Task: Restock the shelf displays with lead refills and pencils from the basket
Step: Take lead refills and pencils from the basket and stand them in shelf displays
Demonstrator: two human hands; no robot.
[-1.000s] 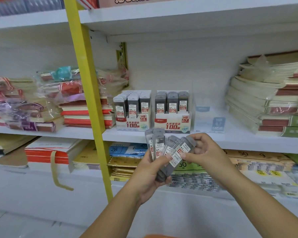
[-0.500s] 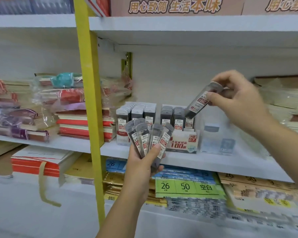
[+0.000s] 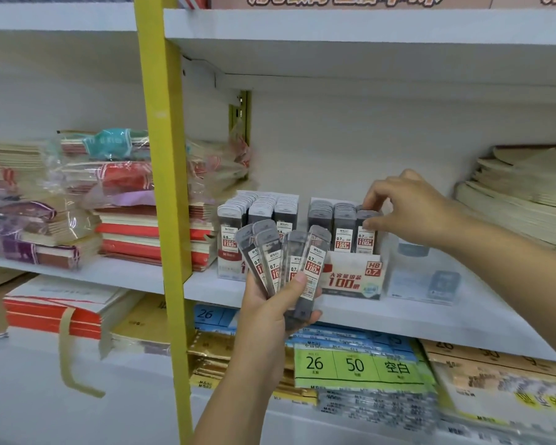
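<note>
My right hand (image 3: pixel 411 210) pinched one case (image 3: pixel 365 234), best pushed upright into the 0.7 box (image 3: pixel 353 279); my left hand (image 3: pixel 268 316) gripped the spares (image 3: pixel 270 261).

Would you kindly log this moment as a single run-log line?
left hand: grips fanned 0.7 refill cases | right hand: pinches single case in HB 0.7 display box | step: stocking

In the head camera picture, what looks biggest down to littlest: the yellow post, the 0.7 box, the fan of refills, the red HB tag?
1. yellow post
2. 0.7 box and fan of refills: alike, and the fan is nearer the camera, so unranked
3. red HB tag
</note>
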